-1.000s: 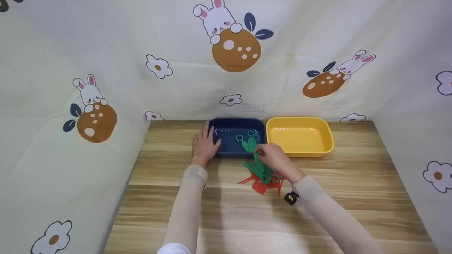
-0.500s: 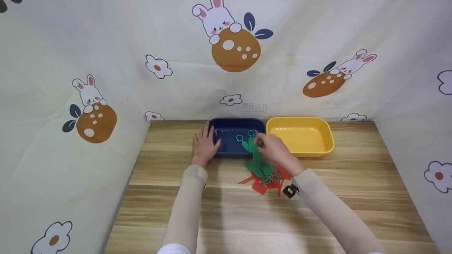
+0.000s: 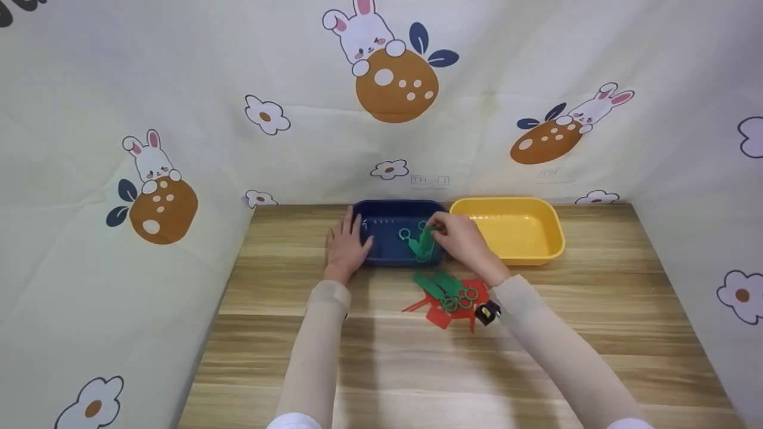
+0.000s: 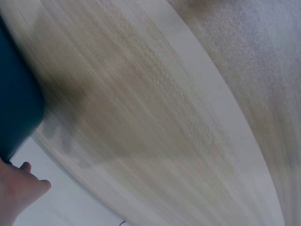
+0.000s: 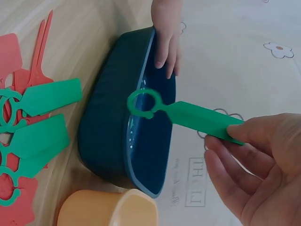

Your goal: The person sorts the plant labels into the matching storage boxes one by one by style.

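My right hand (image 3: 462, 241) pinches the blade end of a green hanging plant label (image 5: 202, 117) between thumb and fingers. The label hangs over the right part of the navy plastic bin (image 3: 381, 262), its open ring facing away from the fingers. Inside that bin lie other green labels (image 3: 411, 241), partly hidden by the held one. Straight and spread, the fingers of my left hand (image 3: 347, 244) rest on the bin's left rim. Nearer on the table is a pile of green labels (image 3: 441, 288) with rings, lying over red plant labels (image 3: 439, 317), some with long stakes.
A yellow plastic bin (image 3: 553, 244) stands right beside the navy one, with my right hand near its left rim. Behind both bins rises a printed cloth backdrop (image 3: 328, 161). A small black device (image 3: 487, 312) sits under my right wrist.
My right hand has moved up and away from the pile, carrying the green label from the pile's edge to over the navy bin. My left hand stays on the rim.
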Demonstrator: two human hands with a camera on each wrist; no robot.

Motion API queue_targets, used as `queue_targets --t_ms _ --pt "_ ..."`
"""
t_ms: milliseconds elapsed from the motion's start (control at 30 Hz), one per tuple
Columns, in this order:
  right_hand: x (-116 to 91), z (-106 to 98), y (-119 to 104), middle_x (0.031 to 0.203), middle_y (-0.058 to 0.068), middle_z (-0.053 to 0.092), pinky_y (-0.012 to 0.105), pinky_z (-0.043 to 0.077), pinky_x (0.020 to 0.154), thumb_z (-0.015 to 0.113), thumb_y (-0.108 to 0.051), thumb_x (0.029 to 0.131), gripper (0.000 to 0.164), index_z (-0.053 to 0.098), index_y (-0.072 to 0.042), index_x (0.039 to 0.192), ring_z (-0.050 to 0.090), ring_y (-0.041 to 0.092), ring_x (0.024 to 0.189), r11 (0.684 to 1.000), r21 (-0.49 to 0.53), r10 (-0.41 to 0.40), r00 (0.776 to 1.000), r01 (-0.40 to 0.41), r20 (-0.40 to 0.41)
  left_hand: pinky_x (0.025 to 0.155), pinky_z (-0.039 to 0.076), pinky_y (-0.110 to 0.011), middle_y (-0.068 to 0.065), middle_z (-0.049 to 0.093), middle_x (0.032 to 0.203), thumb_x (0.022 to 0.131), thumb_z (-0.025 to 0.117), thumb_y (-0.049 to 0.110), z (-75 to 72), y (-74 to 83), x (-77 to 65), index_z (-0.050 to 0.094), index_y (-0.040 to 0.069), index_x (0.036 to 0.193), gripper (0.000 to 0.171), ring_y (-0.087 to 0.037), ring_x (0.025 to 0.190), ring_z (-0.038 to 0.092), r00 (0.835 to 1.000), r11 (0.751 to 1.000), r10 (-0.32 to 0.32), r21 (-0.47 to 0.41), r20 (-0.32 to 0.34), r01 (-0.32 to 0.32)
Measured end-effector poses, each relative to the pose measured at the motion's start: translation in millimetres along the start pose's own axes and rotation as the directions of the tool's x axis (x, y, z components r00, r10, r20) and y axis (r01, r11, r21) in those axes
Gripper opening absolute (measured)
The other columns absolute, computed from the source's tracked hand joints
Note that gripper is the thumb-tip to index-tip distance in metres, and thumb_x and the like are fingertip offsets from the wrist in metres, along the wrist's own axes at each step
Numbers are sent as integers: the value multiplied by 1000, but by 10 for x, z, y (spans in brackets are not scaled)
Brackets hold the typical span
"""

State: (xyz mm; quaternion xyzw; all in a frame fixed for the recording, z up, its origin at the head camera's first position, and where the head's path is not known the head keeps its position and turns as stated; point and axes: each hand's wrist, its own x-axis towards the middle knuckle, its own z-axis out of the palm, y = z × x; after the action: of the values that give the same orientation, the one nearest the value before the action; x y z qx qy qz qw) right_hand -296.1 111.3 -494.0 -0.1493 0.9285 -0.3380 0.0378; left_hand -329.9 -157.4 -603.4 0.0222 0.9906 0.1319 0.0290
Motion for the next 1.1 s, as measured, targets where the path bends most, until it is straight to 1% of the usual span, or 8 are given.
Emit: queue_targets --t_ms 167,367,600,800,967,1100 --pt "53 -3 14 104 11 74 42 58 85 64 -10 95 14 72 -8 106 69 25 92 1000 17 -7 1000 7 -28 124 19 -56 -4 3 170 101 41 51 -3 -9 7 23 16 160 70 -35 153 22 1000 1000 -2 23 10 2" --pt "135 31 30 101 9 74 40 57 82 63 -11 96 13 71 -9 105 66 23 89 1000 25 -7 998 9 -63 124 18 -56 -4 3 170 101 42 50 6 -7 15 24 16 160 70 -35 153 21 1000 1000 -7 8 5 7" --pt "240 175 124 98 9 75 40 57 80 64 -11 95 11 72 -9 101 67 23 85 998 -50 -33 992 27 -124 124 18 -55 -3 3 170 101 42 52 22 -12 11 24 16 160 71 -33 154 20 1000 1000 -7 4 3 7" --pt "311 291 220 99 10 77 42 58 79 63 -9 93 14 74 -8 101 71 26 87 987 -140 -98 983 77 -152 123 19 -57 -4 4 170 101 44 50 28 -4 36 24 15 159 71 -33 153 21 1000 1000 -10 -4 10 10" --pt "329 407 311 101 9 77 42 58 82 63 -8 94 15 76 -8 102 72 27 90 972 -197 -155 979 127 -131 123 18 -57 -3 2 170 101 45 48 17 0 33 23 16 160 70 -34 154 20 1000 1000 -19 -7 20 19" --pt "294 508 406 105 8 77 42 58 86 63 -10 95 17 77 -9 104 72 27 96 955 -257 -172 982 147 -75 124 18 -57 -3 2 170 101 44 49 16 -6 29 23 16 160 71 -34 154 20 1000 1000 -19 -8 17 19"
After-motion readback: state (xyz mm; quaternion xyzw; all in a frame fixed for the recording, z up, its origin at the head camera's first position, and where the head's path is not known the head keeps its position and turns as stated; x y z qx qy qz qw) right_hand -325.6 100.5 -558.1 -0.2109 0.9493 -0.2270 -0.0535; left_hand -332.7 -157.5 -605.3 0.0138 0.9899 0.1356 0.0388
